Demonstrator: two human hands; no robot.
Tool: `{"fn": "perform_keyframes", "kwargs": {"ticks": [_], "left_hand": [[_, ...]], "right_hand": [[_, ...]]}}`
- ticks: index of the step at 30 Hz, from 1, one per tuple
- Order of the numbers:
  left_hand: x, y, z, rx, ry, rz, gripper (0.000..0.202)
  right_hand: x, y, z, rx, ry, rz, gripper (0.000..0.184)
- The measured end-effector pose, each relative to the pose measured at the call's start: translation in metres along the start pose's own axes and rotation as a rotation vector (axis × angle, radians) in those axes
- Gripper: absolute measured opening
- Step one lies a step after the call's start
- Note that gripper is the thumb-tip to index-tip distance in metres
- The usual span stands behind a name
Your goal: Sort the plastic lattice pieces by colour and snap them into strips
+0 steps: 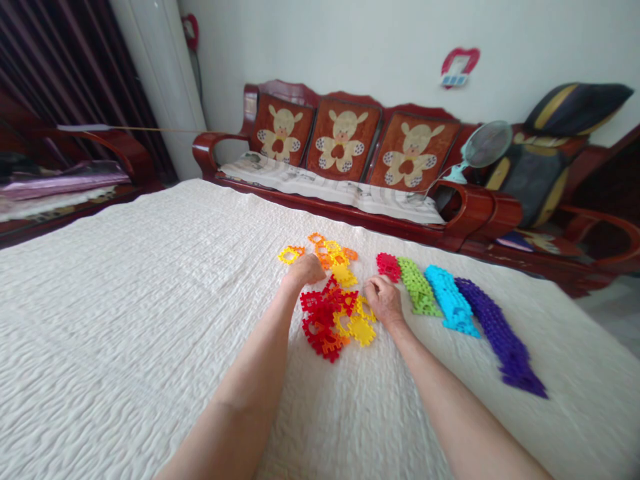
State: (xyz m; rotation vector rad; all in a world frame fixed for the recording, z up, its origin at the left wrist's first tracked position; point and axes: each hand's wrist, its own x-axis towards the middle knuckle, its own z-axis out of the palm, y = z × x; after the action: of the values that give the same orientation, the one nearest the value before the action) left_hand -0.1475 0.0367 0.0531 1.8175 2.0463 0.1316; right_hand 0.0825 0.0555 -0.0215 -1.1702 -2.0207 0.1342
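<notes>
Quilted white bedspread (pixel 125 320) covers the whole near part of the shot, with both bare forearms reaching over it from the bottom edge. Right between the hands sits a messy heap of red and yellow interlocking plastic pieces (pixel 325 320), and its long axis runs roughly near to far. The right hand (pixel 384 300) is up against the heap's right side, fingers curled over near some yellow pieces, and it looks closer to the heap's middle. The left hand (pixel 305 270) sits at the far left end of the heap, knuckles up and fingers tucked down. Honestly, I can't tell if either hand is actually gripping a piece, since the fingers hide it. Just past the left hand there's a smaller scatter of orange and yellow pieces (pixel 325 252). Off to the right of the right hand, a row of linked strips lies side by side: a short red one (pixel 389 267), then green (pixel 419 287), cyan (pixel 451 301) and purple (pixel 500 337). They all slant from far left to near right, and the purple one is the longest. Further back there's a dark red wooden sofa (pixel 480 213) with cartoon-animal back cushions (pixel 343 140), plus a small fan (pixel 487 143) at its right end, against a pale wall (pixel 350 40).
</notes>
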Motion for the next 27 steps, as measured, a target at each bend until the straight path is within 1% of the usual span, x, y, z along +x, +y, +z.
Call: {"fn": "perform_keyframes", "kwargs": {"ticks": [2,3,8,10,13,16,22,24,27], "left_hand": [[0.003,0.0,0.005,0.012,-0.05,0.039,0.022],[0.004,0.0,0.008,0.017,-0.056,0.051,0.025],[0.005,0.008,0.02,0.059,0.037,0.025,0.038],[0.005,0.013,0.023,0.059,0.049,0.026,0.043],[0.004,0.017,0.025,0.06,0.07,0.014,0.044],[0.005,0.012,0.021,0.065,0.08,-0.015,0.042],[0.007,-0.009,0.004,0.072,0.014,-0.027,0.039],[0.006,-0.01,-0.001,0.096,0.003,-0.026,0.036],[0.003,-0.003,-0.005,0.121,-0.066,0.033,0.03]], "right_hand": [[0.0,0.0,0.0,0.005,0.001,-0.002,0.021],[0.0,0.0,0.0,0.007,0.002,-0.004,0.021],[0.0,-0.001,-0.001,0.007,0.002,-0.01,0.02],[0.0,-0.001,-0.001,0.004,-0.001,-0.009,0.02],[0.0,-0.001,-0.002,-0.001,-0.006,-0.007,0.021],[0.001,-0.001,-0.002,-0.002,-0.009,-0.004,0.021],[0.002,0.002,-0.002,0.028,0.004,0.038,0.024],[0.002,0.003,-0.001,0.033,0.004,0.05,0.027],[0.002,0.004,-0.001,0.038,-0.004,0.061,0.029]]}}
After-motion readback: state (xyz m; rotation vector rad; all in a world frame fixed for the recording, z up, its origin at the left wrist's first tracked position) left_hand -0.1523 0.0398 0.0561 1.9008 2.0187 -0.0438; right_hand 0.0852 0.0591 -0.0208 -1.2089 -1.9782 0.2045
